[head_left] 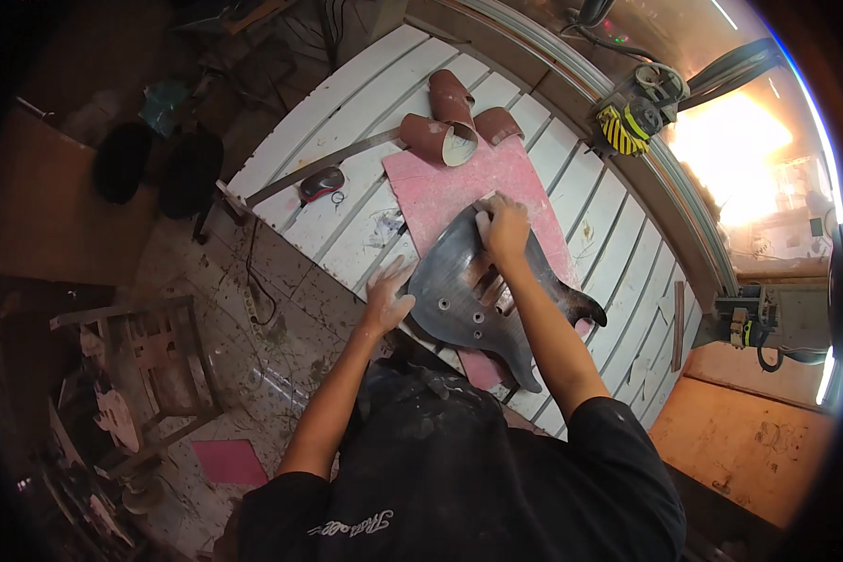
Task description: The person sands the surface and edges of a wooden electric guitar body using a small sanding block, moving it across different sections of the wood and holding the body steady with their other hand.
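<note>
A dark grey guitar body (440, 258) with several holes and slots cut in it lies on a pink sheet (534, 178) on the slatted table. Against its left edge rests my left hand (389, 292), dusty, its fingers stretched and its thumb apart. My right hand (504, 229) bears down near the far rim, with its fingers bent and pressed together. Something small and pale shows at those fingertips, too little of it to name. Beyond the guitar body, curled pieces of red-brown sandpaper (429, 140) lie on the pink sheet and the slats.
The white slatted table (347, 103) carries a black-and-red computer mouse (322, 183), a long flat strip (332, 161) and a thin wooden stick (678, 326). A machine with yellow-black stripes (625, 129) stands beyond the right edge. On the floor are a wooden frame (173, 361) and a pink sheet piece (229, 462).
</note>
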Motion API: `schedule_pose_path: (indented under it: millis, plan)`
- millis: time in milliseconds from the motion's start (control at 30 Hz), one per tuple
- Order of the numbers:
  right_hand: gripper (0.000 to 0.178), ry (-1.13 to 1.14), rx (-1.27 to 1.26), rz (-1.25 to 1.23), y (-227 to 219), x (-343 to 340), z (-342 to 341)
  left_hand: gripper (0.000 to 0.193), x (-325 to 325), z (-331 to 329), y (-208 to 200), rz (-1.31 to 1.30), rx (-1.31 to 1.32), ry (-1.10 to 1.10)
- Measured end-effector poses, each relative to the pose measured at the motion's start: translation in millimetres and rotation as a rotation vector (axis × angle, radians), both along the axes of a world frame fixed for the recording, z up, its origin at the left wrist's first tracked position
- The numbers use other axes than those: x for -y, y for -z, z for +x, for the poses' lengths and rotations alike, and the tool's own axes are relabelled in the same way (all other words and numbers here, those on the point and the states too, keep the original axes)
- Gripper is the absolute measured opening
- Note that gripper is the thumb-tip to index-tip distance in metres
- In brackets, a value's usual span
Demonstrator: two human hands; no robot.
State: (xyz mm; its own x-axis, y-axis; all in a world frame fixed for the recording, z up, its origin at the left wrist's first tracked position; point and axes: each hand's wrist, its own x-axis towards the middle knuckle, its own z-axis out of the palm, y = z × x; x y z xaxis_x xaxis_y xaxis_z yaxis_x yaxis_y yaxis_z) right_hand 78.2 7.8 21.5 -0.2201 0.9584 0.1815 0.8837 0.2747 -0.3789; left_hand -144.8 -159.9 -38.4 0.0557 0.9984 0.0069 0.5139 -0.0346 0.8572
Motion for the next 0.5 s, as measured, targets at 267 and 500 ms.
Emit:
schedule_pose_path:
  millis: [267, 500]
  plan:
    - [0.021, -0.340, -0.055, 0.125, -4, 25, -5, 0.077, 2, -1, 0, 0.006, -0.019, -0.025]
    - [0.025, -0.275, 0.014, 0.060, -1, 68, -27, 0.081, 1, -1, 1, -0.049, -0.005, 0.014]
